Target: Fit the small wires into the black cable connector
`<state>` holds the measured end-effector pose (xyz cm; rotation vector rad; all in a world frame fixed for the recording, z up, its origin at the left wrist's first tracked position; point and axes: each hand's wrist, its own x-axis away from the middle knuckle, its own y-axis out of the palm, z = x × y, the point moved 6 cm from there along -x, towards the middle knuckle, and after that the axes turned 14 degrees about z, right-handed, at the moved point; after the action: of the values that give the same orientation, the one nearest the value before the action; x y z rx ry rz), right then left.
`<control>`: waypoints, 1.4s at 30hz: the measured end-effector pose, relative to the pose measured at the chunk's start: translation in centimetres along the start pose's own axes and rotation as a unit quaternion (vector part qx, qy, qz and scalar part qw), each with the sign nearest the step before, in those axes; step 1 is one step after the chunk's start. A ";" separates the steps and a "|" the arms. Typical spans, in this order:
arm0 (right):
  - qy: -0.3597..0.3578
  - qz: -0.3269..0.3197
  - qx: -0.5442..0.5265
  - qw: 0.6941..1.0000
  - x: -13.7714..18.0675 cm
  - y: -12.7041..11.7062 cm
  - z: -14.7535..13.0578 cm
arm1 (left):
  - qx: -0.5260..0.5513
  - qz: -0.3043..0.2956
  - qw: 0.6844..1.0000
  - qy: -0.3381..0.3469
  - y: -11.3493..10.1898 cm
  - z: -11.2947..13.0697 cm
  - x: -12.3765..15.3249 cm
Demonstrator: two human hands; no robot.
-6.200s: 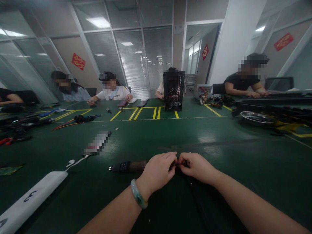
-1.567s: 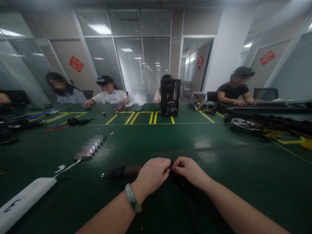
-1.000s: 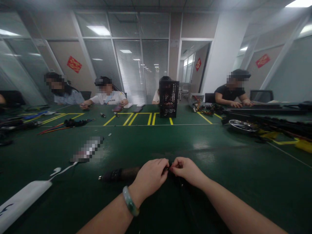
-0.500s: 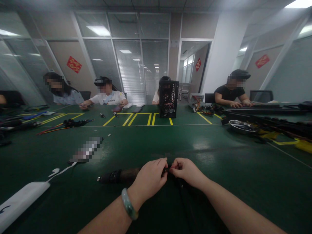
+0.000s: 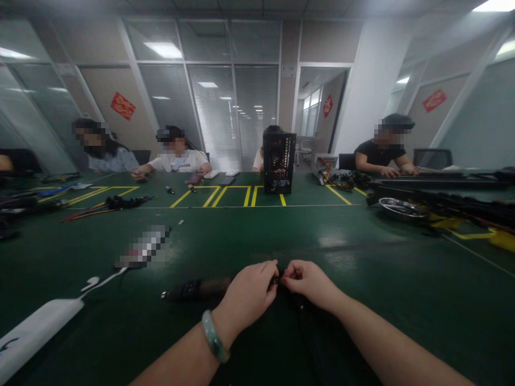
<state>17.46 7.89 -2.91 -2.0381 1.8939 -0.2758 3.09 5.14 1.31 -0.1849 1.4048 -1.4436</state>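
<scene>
A dark cylindrical electric screwdriver (image 5: 193, 290) lies on the green table with its silver tip toward the left. My left hand (image 5: 250, 292) is closed around its rear end, thumb and fingers pressed together at a small dark end piece. Right beside it, my right hand (image 5: 308, 281) is closed in a pinch at that same end; the small part between those fingers is mostly hidden. A thin dark cord (image 5: 301, 308) shows faintly below my right hand and runs toward me. A green bangle (image 5: 214, 336) circles my left wrist.
At left lie a white power strip (image 5: 40, 332) and a blurred phone-like item (image 5: 145, 246) on a white cable. A black computer case (image 5: 277, 163) stands at the far middle. Cables and dark parts (image 5: 434, 206) with a silver round piece are piled right. Several people sit opposite.
</scene>
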 end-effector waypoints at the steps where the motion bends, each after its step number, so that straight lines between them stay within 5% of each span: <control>1: 0.001 0.000 -0.004 1.000 0.0 0.0 -0.1 | 0.000 0.000 1.000 -0.002 0.0 0.0 0.0; 42: -0.017 -0.006 0.013 1.000 0.1 -0.1 -0.1 | -0.010 0.005 1.000 0.024 0.0 0.5 0.0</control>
<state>17.52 7.78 -2.81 -2.0243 1.8498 -0.2659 3.46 4.76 1.46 -0.1566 1.4585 -1.4352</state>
